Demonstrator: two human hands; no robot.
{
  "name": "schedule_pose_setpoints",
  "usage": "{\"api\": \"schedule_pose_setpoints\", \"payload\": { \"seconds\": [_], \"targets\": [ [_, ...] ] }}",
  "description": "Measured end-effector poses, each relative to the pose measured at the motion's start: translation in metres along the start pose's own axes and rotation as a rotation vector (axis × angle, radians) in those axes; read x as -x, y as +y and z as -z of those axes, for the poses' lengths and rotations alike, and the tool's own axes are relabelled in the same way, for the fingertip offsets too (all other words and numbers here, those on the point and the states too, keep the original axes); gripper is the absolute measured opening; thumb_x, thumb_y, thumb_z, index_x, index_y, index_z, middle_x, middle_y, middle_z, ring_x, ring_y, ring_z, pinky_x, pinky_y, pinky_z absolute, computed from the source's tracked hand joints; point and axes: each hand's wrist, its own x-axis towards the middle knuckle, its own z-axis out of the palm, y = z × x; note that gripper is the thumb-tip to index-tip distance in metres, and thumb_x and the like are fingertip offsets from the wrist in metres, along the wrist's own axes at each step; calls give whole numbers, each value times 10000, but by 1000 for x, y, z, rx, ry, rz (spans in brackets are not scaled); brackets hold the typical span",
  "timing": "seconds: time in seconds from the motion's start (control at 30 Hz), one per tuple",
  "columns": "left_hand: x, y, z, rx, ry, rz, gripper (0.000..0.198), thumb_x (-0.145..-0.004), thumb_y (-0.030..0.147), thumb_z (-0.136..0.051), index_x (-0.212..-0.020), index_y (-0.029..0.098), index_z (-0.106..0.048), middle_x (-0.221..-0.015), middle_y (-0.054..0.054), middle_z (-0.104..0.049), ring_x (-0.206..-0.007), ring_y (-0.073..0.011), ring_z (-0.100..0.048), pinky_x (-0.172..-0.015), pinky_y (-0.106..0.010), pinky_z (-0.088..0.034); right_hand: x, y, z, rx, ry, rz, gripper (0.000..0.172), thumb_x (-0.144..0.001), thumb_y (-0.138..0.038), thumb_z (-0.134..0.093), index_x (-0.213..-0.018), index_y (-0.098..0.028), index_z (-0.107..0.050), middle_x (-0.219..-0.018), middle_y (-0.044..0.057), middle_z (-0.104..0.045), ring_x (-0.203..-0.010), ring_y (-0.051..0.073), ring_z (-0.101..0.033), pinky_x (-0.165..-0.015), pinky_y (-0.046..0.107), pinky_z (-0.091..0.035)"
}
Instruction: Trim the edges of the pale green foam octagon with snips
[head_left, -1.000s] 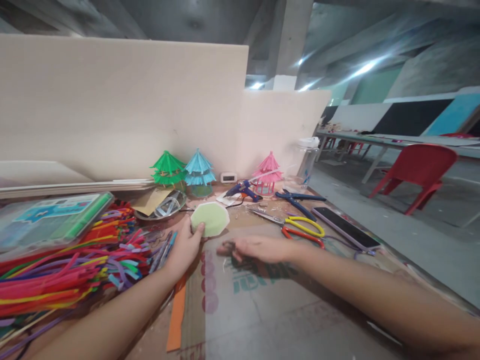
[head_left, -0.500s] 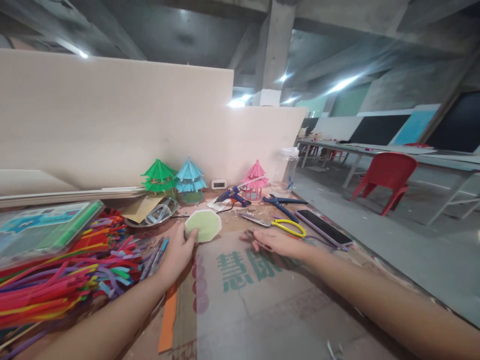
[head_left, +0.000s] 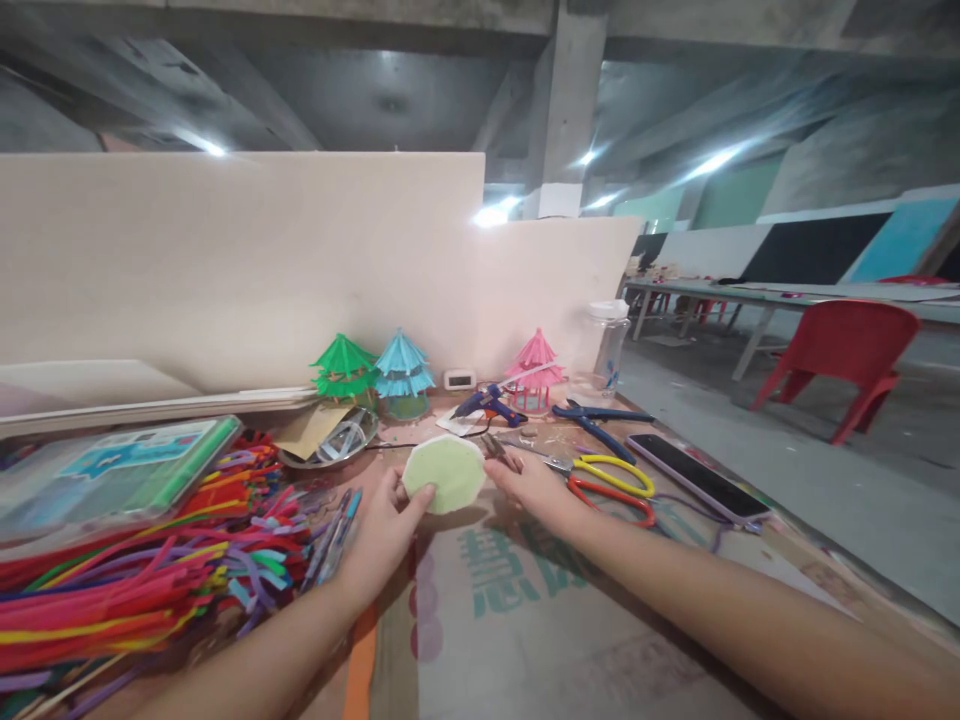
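My left hand [head_left: 394,520] pinches the left edge of a pale green octagonal card [head_left: 444,475] with a white border, thumb on top. My right hand [head_left: 531,488] is at the card's right edge, its thumb close to it and fingers slightly apart; whether it touches is unclear. Both hands are above a cardboard sheet [head_left: 480,660] with green printed characters. Just beyond the right hand lie scissors with a yellow handle [head_left: 619,470], and by the wrist an orange-red handle loop [head_left: 615,505].
Bundles of coloured pipe cleaners [head_left: 150,570] and a plastic case [head_left: 112,480] fill the left. Behind stand green [head_left: 343,368], blue [head_left: 403,370] and pink [head_left: 537,365] small pagodas. A glue gun [head_left: 491,402], pliers [head_left: 600,425], a phone [head_left: 697,478] and a jar [head_left: 606,345] are around.
My right hand has moved left to the card's right edge, uncovering the orange-red handle loop. The card stays in my left hand. The view has shifted, so things appear farther right.
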Motion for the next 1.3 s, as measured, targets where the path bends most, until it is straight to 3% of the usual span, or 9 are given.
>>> {"api": "schedule_pose_setpoints", "payload": {
  "seconds": [0.17,0.33,0.47,0.6,0.8,1.0,1.13,1.3],
  "targets": [
    [3,10,-4,-43,-32,71,351,-684,411,-641,-912,176,-515,-655,23,-631,-506,-118,-574,-516,-244,-483,6,8,-7,-59,-18,107,366,-721,-529,-579,-771,-169,-532,-682,-10,-526,-630,133,-485,-598,260,-407],
    [7,11,-5,-210,-44,-9,345,-686,390,-643,-943,165,-596,-814,-33,-677,-698,-176,-624,-588,-259,-486,22,2,-5,240,-25,141,233,-797,-393,-524,-712,-177,-543,-618,-21,-516,-589,128,-476,-542,235,-380],
    [9,5,-4,-316,-20,-51,267,-704,354,-628,-887,161,-612,-804,-29,-664,-735,-180,-603,-627,-261,-460,31,-7,-2,343,-3,299,250,-882,-363,-420,-952,-178,-573,-863,41,-634,-776,168,-575,-685,278,-450],
    [7,1,-1,-374,-13,-108,158,-716,318,-612,-772,171,-593,-694,12,-610,-669,-150,-557,-601,-236,-417,30,-12,7,477,75,453,298,-939,-329,-332,-1064,-173,-553,-1012,87,-628,-940,197,-574,-816,331,-445],
    [2,-7,4,-412,-13,-123,124,-749,312,-587,-771,192,-567,-695,31,-580,-662,-137,-533,-601,-224,-395,23,-8,12,731,94,526,336,-940,-378,-358,-1086,-198,-601,-904,87,-590,-872,222,-540,-755,363,-440],
    [-1,-9,7,-431,-55,-169,100,-788,292,-548,-797,195,-574,-776,7,-616,-746,-154,-565,-680,-248,-417,29,-4,8,736,65,607,323,-946,-334,-367,-1039,-170,-629,-772,58,-557,-750,184,-525,-663,298,-425],
    [-2,-7,6,-413,-74,-192,102,-797,291,-537,-800,200,-585,-873,-14,-648,-851,-171,-588,-770,-268,-430,30,-3,8,778,83,608,319,-942,-339,-379,-1023,-166,-634,-781,64,-571,-752,187,-530,-656,295,-415],
    [-1,-7,6,-426,-68,-185,105,-789,292,-546,-814,204,-599,-881,-17,-661,-863,-179,-599,-766,-276,-443,29,-3,8,805,40,592,311,-940,-328,-382,-1017,-168,-637,-771,66,-576,-741,186,-528,-648,292,-407]
  ]
}}
